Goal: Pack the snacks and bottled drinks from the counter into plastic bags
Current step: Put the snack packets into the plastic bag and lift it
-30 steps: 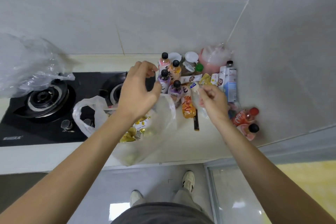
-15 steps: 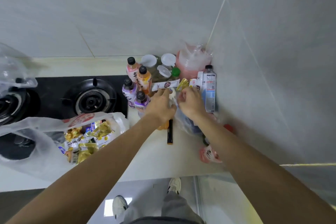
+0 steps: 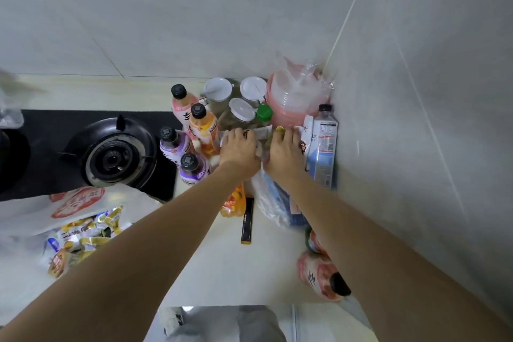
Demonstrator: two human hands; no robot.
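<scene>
Both my hands reach to the back right corner of the counter [image 3: 222,266]. My left hand [image 3: 240,147] curls its fingers over a long white snack packet [image 3: 262,132]. My right hand [image 3: 283,151] closes over a yellow snack packet [image 3: 279,129]. A clear plastic bag [image 3: 270,203] lies under my right wrist. Several upright drink bottles stand left of my hands: pink [image 3: 181,104], orange [image 3: 204,126], purple [image 3: 173,144]. An orange bottle [image 3: 233,203] lies flat under my left forearm. A water bottle [image 3: 323,147] stands by the wall.
A white bag filled with snack packets [image 3: 80,230] lies at the left by the gas burner [image 3: 113,155]. White-lidded jars [image 3: 219,89] and a wrapped pink stack [image 3: 297,97] fill the corner. A black bar [image 3: 247,221] and a lying pink bottle [image 3: 319,275] are near the front edge.
My left hand let go of the white snack bag, which now lies at the left. Both hands moved forward to the snack packets in the corner, and my view swung right.
</scene>
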